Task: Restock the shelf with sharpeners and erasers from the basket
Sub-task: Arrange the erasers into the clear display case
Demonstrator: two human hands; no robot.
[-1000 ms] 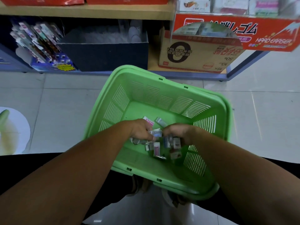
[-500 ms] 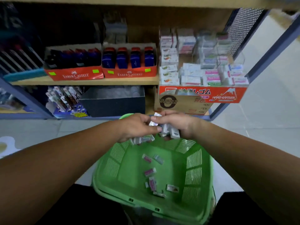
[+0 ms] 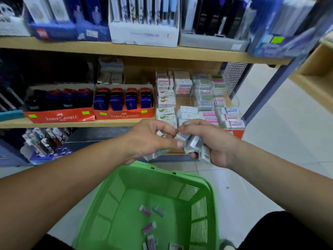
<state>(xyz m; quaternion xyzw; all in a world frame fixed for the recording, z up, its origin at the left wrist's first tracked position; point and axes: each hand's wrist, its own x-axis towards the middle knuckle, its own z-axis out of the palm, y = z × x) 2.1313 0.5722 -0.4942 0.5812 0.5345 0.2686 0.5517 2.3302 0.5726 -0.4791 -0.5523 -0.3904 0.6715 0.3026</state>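
Note:
My left hand and my right hand are raised side by side above the green basket, in front of the lower shelf. Each grips a bunch of small wrapped erasers; more packets poke out under my left palm. Fingertips of both hands meet over the bundle. Several erasers lie loose on the basket floor. Stacked eraser packs fill the shelf's right end, just behind my hands.
Two red Faber-Castell trays of blue sharpeners stand left of the eraser stacks on the wooden shelf. Boxed stationery lines the shelf above. A blue metal upright bounds the shelf on the right; tiled floor lies beyond.
Both hands rose out of the basket with handfuls of erasers and now hover at shelf height. The view tilted up from the basket to the shelves.

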